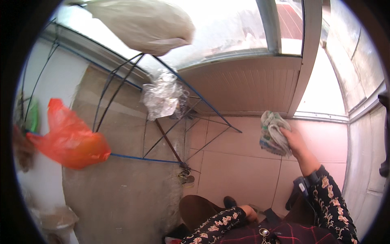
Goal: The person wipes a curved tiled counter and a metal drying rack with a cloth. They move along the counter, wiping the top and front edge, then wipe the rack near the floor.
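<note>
A folded, patterned cloth (272, 134) is held in my right hand (291, 138), out over the pink floor tiles, near the foot of the door panel. My left hand (250, 213) rests low in front of my body, close to my lap; its fingers are partly hidden, and whether it holds anything cannot be made out. Both forearms wear black sleeves with a floral pattern.
To the left stands a blue metal rack (146, 158) with crossed bars. A red plastic bag (76, 146) lies at its left, crumpled clear plastic (164, 97) on its far side, and a beige bag (146, 24) above. A panelled door (243, 85) rises ahead, beside a bright opening.
</note>
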A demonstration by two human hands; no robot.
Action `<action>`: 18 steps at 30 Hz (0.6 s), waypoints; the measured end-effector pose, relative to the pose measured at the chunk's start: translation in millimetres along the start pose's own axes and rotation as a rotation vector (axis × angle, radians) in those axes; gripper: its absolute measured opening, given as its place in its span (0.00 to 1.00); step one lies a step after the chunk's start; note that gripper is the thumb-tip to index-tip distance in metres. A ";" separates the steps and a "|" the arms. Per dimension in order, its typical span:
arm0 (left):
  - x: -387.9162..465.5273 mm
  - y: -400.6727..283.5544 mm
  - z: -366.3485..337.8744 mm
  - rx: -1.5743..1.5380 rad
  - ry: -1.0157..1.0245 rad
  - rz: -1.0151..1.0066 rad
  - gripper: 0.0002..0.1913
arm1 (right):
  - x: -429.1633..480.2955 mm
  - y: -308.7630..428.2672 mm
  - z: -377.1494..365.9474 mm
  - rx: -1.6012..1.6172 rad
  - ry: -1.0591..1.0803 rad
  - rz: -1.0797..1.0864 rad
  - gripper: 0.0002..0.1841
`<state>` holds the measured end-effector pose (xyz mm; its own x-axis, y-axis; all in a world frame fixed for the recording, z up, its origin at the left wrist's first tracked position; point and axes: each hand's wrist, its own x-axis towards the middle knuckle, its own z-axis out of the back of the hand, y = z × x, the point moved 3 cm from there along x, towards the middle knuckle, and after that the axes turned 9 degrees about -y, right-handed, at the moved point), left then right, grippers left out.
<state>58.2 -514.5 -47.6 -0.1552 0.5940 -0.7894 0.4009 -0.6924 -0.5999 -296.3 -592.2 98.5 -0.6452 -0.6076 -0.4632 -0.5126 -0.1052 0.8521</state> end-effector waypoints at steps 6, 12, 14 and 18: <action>-45.5 48.0 17.1 0.004 -0.271 0.085 0.32 | -4.3 52.4 -48.9 0.131 0.134 0.225 0.19; -200.5 92.7 22.1 -0.498 -1.461 -0.048 0.24 | -53.2 19.1 -130.0 -0.024 0.152 0.291 0.20; -261.1 79.6 -21.2 -0.426 -1.799 -0.090 0.21 | -81.7 28.8 -148.8 -0.233 0.166 0.508 0.20; -338.5 56.6 -112.7 -0.218 -2.153 0.103 0.16 | -119.1 104.1 -209.6 -0.468 0.099 0.870 0.23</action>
<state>235.2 -708.6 200.4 -0.5732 -0.7930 0.2063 0.5168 -0.5452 -0.6601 -154.0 -695.8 293.4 -0.6291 -0.6815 0.3739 0.4064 0.1216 0.9056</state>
